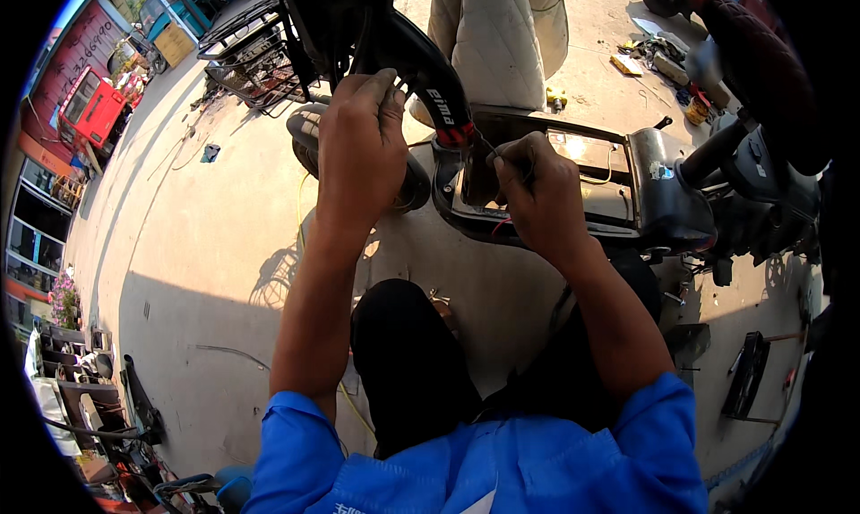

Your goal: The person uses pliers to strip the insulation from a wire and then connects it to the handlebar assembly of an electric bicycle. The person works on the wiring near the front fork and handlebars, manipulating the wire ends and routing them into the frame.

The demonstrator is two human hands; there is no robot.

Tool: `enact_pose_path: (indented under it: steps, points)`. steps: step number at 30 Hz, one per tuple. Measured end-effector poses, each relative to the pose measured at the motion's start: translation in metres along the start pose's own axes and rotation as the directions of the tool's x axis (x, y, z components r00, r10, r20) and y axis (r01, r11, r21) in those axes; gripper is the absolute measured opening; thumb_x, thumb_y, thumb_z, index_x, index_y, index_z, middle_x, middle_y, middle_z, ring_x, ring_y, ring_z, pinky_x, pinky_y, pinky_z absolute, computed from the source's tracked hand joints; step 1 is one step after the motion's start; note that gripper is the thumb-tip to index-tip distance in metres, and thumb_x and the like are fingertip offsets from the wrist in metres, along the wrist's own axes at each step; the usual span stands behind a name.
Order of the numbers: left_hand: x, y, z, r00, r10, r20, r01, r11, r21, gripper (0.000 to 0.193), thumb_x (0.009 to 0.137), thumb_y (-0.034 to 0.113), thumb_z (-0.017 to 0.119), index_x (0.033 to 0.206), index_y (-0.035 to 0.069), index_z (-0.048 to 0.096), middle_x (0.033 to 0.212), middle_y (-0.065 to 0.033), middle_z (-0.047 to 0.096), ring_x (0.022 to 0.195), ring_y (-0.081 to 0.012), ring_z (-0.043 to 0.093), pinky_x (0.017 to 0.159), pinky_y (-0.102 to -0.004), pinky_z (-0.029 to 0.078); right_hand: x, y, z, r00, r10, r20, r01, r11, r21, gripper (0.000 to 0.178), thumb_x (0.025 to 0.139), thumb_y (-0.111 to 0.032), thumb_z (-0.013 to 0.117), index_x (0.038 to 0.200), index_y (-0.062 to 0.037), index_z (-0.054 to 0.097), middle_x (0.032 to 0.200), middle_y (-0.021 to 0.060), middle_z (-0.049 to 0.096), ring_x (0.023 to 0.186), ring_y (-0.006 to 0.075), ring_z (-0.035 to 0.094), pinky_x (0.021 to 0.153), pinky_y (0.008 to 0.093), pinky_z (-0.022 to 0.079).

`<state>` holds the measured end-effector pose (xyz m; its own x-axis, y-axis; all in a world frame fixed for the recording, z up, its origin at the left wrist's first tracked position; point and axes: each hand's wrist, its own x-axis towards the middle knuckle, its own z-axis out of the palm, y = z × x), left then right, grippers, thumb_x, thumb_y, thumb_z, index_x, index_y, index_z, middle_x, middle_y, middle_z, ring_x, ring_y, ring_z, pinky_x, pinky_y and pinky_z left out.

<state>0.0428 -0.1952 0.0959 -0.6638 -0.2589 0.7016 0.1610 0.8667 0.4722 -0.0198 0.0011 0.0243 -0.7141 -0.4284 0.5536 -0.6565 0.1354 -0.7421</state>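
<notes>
An electric scooter stands in front of me, with its black front column (423, 59) rising at the far side and its floor frame (502, 225) laid bare. My left hand (363, 146) is raised beside the column, fingers bent and thumb pressed toward them. Whatever lies between those fingertips is hidden. Lower and to the right, my right hand (542, 190) pinches a thin dark wire (485, 144) near the red band (455, 136) at the column's foot. Beneath that hand, a short red wire (502, 226) shows at the frame's edge.
Beyond the column stands a quilted beige cover (497, 43). A black wire basket (255, 52) is at the far left, and the scooter's dark seat (761, 75) juts in at right. A yellow cord (354, 408) runs along the concrete. Parts and tools (685, 79) lie at far right.
</notes>
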Motion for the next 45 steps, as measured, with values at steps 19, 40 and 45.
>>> enact_pose_path:
  steps: [19,40,45]
  points:
    - [-0.041,-0.03,0.014,0.981,-0.188,0.045,0.193,0.963,-0.185,0.024,0.087,0.005,0.063,0.109,-0.003,0.07,0.095,-0.0201,0.072,0.086,-0.0266,0.07,0.08,-0.0333,0.052,-0.001,-0.015,0.005,0.995,0.098,-0.001,-0.098,0.993,0.06,0.011,0.095,-0.007,0.059,0.09,0.0022,0.058,0.073,0.0073,0.064,0.056,0.0107,0.061,0.052,0.0267,0.049]
    - [-0.047,-0.019,-0.01,0.968,-0.251,-0.016,0.235,0.926,-0.295,0.023,0.096,0.012,0.059,0.113,-0.001,0.067,0.088,-0.0108,0.064,0.077,-0.0179,0.062,0.07,-0.0306,0.048,-0.002,0.004,0.017,0.998,0.007,-0.055,-0.009,0.999,-0.037,0.008,0.093,-0.005,0.059,0.089,0.0013,0.056,0.067,0.0097,0.063,0.054,0.0142,0.063,0.05,0.0299,0.049]
    - [-0.038,-0.041,-0.016,0.93,-0.359,-0.077,0.28,0.83,-0.482,0.025,0.095,0.016,0.062,0.11,-0.004,0.067,0.096,-0.0135,0.067,0.086,-0.0212,0.066,0.078,-0.0314,0.05,0.003,-0.007,0.012,0.996,0.053,-0.075,-0.053,0.999,0.014,0.011,0.089,-0.005,0.063,0.085,0.0013,0.056,0.07,0.0166,0.063,0.06,0.0305,0.066,0.055,0.039,0.049]
